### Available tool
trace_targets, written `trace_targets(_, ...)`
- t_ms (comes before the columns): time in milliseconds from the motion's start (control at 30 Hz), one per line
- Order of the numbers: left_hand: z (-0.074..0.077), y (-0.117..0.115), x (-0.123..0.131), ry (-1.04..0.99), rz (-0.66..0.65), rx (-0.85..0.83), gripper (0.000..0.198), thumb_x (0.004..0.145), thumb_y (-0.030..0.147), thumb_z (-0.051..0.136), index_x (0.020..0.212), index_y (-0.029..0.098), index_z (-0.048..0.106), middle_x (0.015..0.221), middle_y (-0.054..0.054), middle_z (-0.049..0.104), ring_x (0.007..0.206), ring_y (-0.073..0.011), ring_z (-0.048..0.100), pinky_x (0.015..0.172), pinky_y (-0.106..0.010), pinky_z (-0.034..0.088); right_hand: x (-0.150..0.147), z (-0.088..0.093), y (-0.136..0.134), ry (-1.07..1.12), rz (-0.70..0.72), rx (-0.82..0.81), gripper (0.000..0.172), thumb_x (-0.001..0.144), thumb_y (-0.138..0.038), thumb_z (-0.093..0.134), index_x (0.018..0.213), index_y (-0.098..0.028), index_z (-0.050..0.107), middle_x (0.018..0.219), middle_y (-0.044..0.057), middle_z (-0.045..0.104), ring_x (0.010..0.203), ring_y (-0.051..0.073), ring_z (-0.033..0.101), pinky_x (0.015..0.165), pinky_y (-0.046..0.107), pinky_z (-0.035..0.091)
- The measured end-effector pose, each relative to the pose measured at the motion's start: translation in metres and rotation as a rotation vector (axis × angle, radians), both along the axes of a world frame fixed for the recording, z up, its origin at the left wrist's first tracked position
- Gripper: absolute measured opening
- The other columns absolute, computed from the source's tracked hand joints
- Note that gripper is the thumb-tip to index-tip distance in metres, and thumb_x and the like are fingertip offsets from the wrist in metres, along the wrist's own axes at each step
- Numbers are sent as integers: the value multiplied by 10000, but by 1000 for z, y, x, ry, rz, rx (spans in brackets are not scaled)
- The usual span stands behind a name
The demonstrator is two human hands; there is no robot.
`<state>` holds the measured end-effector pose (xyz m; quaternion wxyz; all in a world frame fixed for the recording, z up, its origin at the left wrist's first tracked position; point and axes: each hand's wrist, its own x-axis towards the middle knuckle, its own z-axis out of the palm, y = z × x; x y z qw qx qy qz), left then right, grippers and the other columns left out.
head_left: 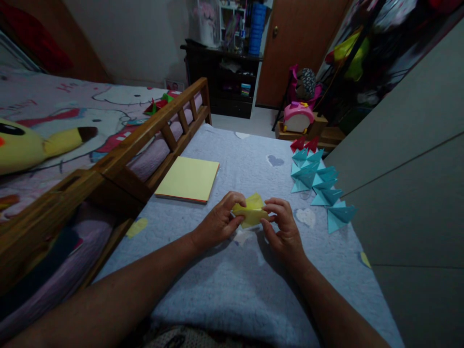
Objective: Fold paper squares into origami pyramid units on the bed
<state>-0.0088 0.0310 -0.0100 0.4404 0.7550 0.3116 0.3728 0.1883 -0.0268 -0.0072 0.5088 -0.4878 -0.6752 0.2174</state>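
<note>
A small folded sheet of yellow origami paper [251, 212] is held just above the bedding, between both hands. My left hand [221, 217] pinches its left end, with thumb below and fingers above. At the right end, my right hand [284, 229] grips the paper between thumb and fingertips. The fingers cover both ends of the piece. To the left lies a stack of square yellow paper [188, 179], with orange showing at its lower edge. Several folded blue paper pieces [315, 176] stand along the right side, and red folded pieces [304, 144] sit behind them.
A blue patterned cover [239, 285] lies under my hands. Along the left runs a wooden rail [152, 128], with another bed and a yellow plush toy [25, 145] beyond it. A pale cabinet wall [409, 193] borders the right. Ahead stand a dark shelf [217, 87] and a pink toy [299, 116].
</note>
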Motion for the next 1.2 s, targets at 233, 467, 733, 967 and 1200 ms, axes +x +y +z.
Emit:
trace_targets(233,0,1,-1,-1,-46,74,328,920,140,527,1222,254,473,1205,-71,489,1029,-200,555,662,-232,521,-2,0,1,-37,-14,16,218,890,-83,545,1008,-256,606,1130,57,521,1086,206,546,921,374,499)
trace_targets(467,3,5,-1,36,-116,136,309,863,156,624,1161,238,615,1233,-83,549,1145,-240,565,971,-406,487,1,0,1,-31,1,13,274,861,-35,520,960,-263,634,1097,50,528,1077,207,561,888,368,506)
trace_targets(733,-1,8,-2,92,-91,120,194,898,203,611,1079,185,679,960,-50,681,883,-185,634,812,-316,504,-2,-2,0,66,-17,-11,320,899,-121,572,1167,-296,575,1115,44,553,1018,188,586,817,335,546)
trace_targets(967,5,8,-3,44,-32,147,179,897,166,609,1037,181,719,919,-43,659,870,-182,629,790,-302,502,1,-2,1,98,-192,-75,207,878,-169,629,1056,-252,565,968,9,564,790,142,587,659,277,515)
trace_targets(1200,4,8,-2,2,-49,167,156,894,150,618,969,198,747,957,-54,665,906,-189,640,810,-325,518,0,1,2,64,-182,-52,114,907,-149,588,969,-237,625,889,4,613,821,157,612,736,305,504)
